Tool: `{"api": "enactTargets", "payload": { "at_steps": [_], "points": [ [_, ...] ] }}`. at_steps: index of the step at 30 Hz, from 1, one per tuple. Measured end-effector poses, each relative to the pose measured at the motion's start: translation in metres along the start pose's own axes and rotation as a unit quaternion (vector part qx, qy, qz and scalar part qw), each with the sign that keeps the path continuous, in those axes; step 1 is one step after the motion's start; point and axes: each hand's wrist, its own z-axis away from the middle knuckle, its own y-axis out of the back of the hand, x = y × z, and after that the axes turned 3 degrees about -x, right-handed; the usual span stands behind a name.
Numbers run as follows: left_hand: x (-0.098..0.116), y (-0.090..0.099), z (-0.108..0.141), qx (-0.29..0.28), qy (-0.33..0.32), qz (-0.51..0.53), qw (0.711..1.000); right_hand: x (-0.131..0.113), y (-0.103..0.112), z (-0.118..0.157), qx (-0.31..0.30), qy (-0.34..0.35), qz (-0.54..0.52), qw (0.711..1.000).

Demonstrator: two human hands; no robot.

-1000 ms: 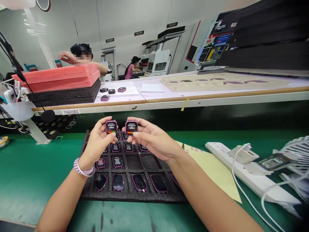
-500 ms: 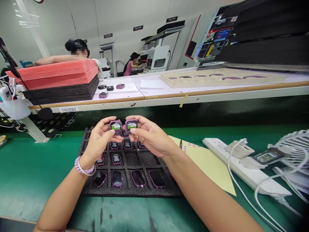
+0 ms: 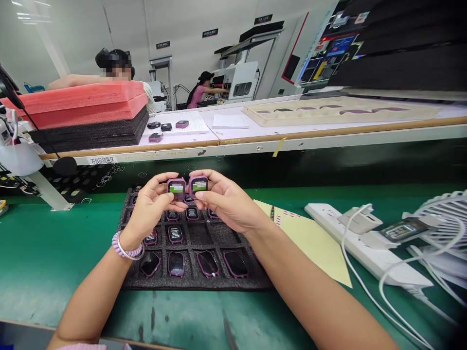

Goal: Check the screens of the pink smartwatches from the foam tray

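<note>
My left hand [image 3: 153, 206] pinches a purple-framed watch [image 3: 176, 188] between thumb and fingers, its lit screen showing a green and white picture. A second purple watch [image 3: 199, 186] with a similar lit screen is held in my right hand [image 3: 228, 201], close beside the first. Both are raised above a black foam tray [image 3: 219, 284] with square compartments. Several purple watches lie in the tray, some with white text lit, while the front row has dark screens, such as one watch [image 3: 176, 264]. Two compartments right of the middle hold nothing.
A yellow sheet [image 3: 310, 243] and a white power strip [image 3: 365, 248] with cables lie on the right, near a white fan [image 3: 447, 218]. Red foam [image 3: 83, 104], several watches and a beige tray [image 3: 262, 119] rest on the shelf. Two people are behind it.
The view has tilted slightly, so the shelf and foam tray appear a little higher. Both watches stay in my hands. The far person's arm now reaches further toward the machine.
</note>
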Motion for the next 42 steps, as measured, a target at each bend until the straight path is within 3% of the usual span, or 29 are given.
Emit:
{"api": "enactTargets", "payload": {
  "at_steps": [16, 19, 25, 28, 31, 34, 42],
  "points": [
    [-0.001, 0.009, -0.008, 0.001, -0.007, 0.002, 1.0, 0.005, 0.009, -0.01, 0.007, -0.002, -0.03, 1.0],
    [0.01, 0.016, -0.03, 0.009, -0.02, -0.001, 1.0, -0.009, 0.021, -0.031, 0.009, 0.02, 0.007, 1.0],
    [0.04, 0.015, -0.104, 0.009, -0.088, -0.019, 0.996, -0.052, 0.05, -0.103, 0.057, 0.133, 0.089, 0.985],
    [0.048, 0.007, -0.137, 0.002, -0.112, 0.0, 0.994, -0.063, 0.059, -0.129, 0.059, 0.144, 0.095, 0.983],
    [0.047, 0.003, -0.161, -0.007, -0.115, 0.021, 0.993, -0.066, 0.066, -0.141, 0.057, 0.109, 0.092, 0.988],
    [0.04, 0.003, -0.176, -0.001, -0.092, 0.023, 0.995, -0.067, 0.072, -0.144, 0.058, 0.072, 0.069, 0.993],
    [0.031, 0.007, -0.182, -0.003, -0.093, -0.01, 0.996, -0.067, 0.085, -0.146, 0.026, 0.071, 0.035, 0.997]
  ]
}}
